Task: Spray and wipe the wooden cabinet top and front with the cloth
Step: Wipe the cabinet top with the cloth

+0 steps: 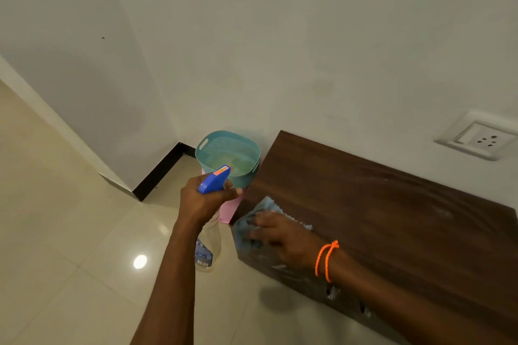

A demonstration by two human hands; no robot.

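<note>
One cabinet (pixel 378 218), dark wood, along the wall. One cloth (pixel 252 228), pale blue, lies on its left end, pressed flat under the right hand (pixel 283 238), fingers spread. Left hand (pixel 203 202), just left of the cabinet, is curled around one spray bottle (pixel 208 232); its label is unreadable. One teal basket (pixel 228 157) stands beside the cabinet's left end.

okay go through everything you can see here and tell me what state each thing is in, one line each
spray bottle: held upright off the floor, clear body looks nearly empty
left hand: grip closed on the spray bottle's neck
cloth: pressed flat on the cabinet's left corner
right hand: fingers spread on the cloth, blurred
cabinet: top streaked with pale smears
teal basket: upright, contents unclear
wall socket: nothing plugged in
</note>
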